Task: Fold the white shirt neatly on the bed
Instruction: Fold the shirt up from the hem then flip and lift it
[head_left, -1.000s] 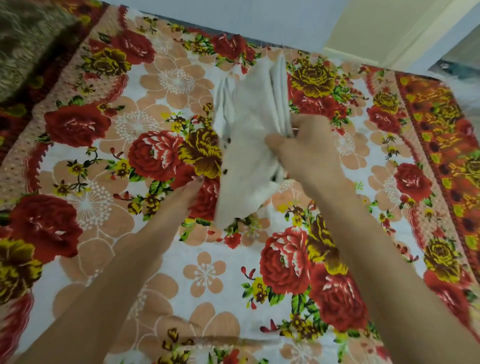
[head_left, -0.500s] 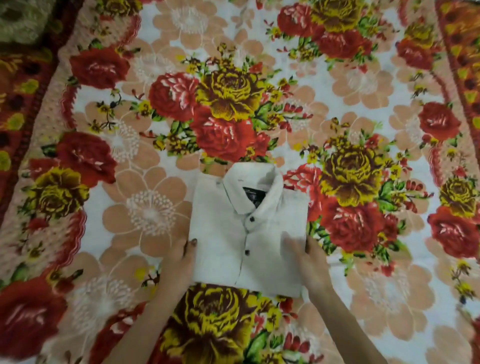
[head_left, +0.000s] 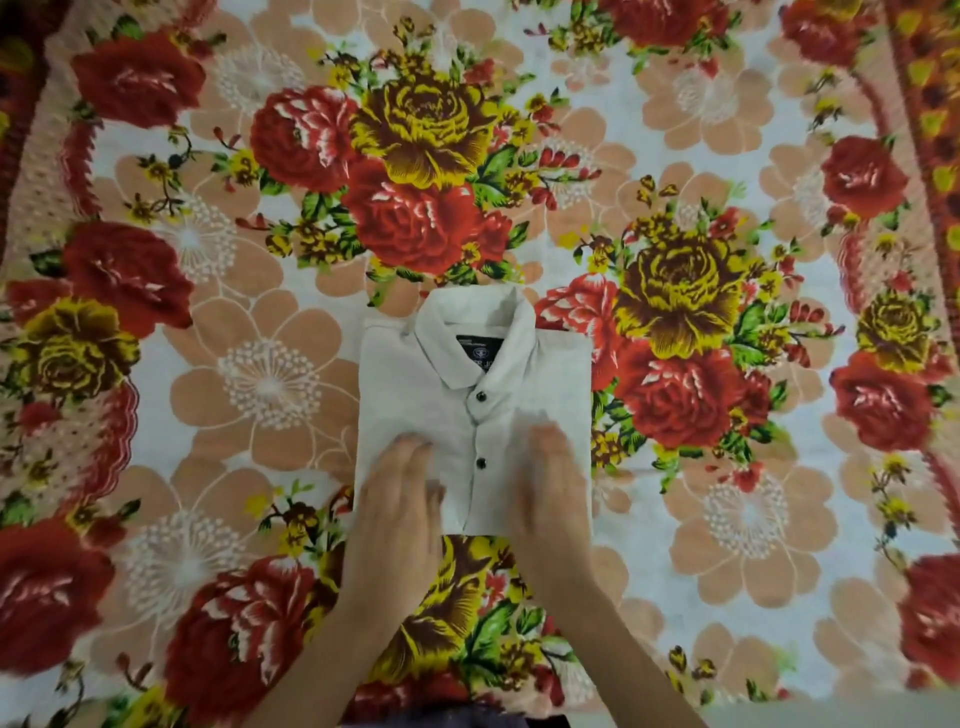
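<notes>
Both hands, left hand (head_left: 400, 491) and right hand (head_left: 550, 483), lie flat, fingers spread, on folded rectangular white shirt (head_left: 475, 405).

A floral bedsheet (head_left: 727, 519) is spread across the whole view. A large yellow rose (head_left: 423, 130) is printed near its upper middle; red roses (head_left: 415, 223) are seen just below it, and a red patterned border (head_left: 930, 130) far to its right.
</notes>
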